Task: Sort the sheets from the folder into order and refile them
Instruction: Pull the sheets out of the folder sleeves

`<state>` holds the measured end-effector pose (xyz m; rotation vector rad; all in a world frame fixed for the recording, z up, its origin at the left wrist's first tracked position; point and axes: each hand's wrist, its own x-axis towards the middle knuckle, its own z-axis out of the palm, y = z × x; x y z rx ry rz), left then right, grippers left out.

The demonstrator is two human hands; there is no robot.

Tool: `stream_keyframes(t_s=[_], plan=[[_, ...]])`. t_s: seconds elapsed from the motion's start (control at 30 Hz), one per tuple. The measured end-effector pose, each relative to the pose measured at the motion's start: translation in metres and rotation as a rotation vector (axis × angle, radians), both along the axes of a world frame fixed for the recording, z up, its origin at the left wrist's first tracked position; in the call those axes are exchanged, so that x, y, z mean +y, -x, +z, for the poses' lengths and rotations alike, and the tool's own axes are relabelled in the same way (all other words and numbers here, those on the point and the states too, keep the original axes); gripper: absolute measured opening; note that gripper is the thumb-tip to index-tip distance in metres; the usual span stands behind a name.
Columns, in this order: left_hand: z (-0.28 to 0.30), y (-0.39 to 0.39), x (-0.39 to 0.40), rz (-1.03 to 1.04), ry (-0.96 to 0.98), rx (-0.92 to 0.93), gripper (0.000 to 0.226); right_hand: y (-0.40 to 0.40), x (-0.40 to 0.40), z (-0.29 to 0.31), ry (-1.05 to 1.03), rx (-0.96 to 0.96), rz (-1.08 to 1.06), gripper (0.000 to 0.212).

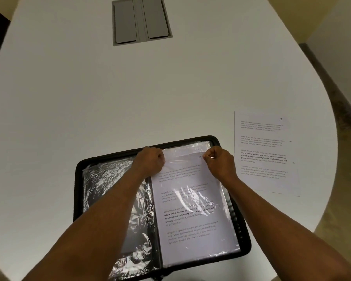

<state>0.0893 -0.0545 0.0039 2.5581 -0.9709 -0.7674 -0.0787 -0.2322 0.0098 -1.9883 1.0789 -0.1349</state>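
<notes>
An open black folder (79,165) lies on the white table in front of me, with crinkled clear plastic sleeves on both sides. A printed sheet (190,220) sits in the right-hand sleeve. My left hand (151,163) grips the top left corner of that sleeve and sheet. My right hand (219,162) pinches the top right corner. The left-hand sleeves (109,189) look dark and show no sheet. Another printed sheet (265,155), marked with a handwritten number at its top, lies flat on the table to the right of the folder.
The white table (130,98) is rounded on the right, where its edge drops to a carpeted floor. A grey cable hatch (141,20) with two flaps is set in the tabletop at the far side.
</notes>
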Motion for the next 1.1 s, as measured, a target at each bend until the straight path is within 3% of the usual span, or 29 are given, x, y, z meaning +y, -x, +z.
stream_keyframes(t_s=[0.1, 0.2, 0.3, 0.43, 0.57, 0.67, 0.9, 1.1], plan=[[0.004, -0.005, 0.001, -0.014, 0.062, 0.051, 0.012, -0.008, 0.0, 0.0, 0.124, -0.003, 0.034, 0.015], [0.008, -0.005, 0.001, -0.007, 0.13, 0.104, 0.023, -0.029, 0.002, 0.012, 0.301, -0.136, 0.116, 0.032], [0.011, -0.004, 0.001, 0.006, 0.179, 0.138, 0.029, -0.059, 0.002, 0.029, 0.361, -0.175, 0.425, 0.031], [0.012, 0.003, 0.002, 0.036, 0.234, 0.19, 0.029, -0.101, 0.008, 0.042, 0.261, 0.075, 0.86, 0.024], [0.012, 0.007, 0.002, 0.062, 0.261, 0.201, 0.024, -0.131, 0.015, 0.043, 0.303, 0.542, 1.118, 0.018], [0.01, 0.009, 0.005, 0.076, 0.292, 0.204, 0.023, -0.138, 0.018, 0.039, 0.301, 0.772, 1.127, 0.01], [0.001, 0.011, 0.015, 0.047, 0.301, 0.176, 0.026, -0.133, 0.014, 0.026, 0.429, 0.945, 1.154, 0.072], [-0.007, 0.014, 0.016, 0.038, 0.317, 0.14, 0.021, -0.135, 0.008, 0.019, 0.483, 0.822, 1.102, 0.047]])
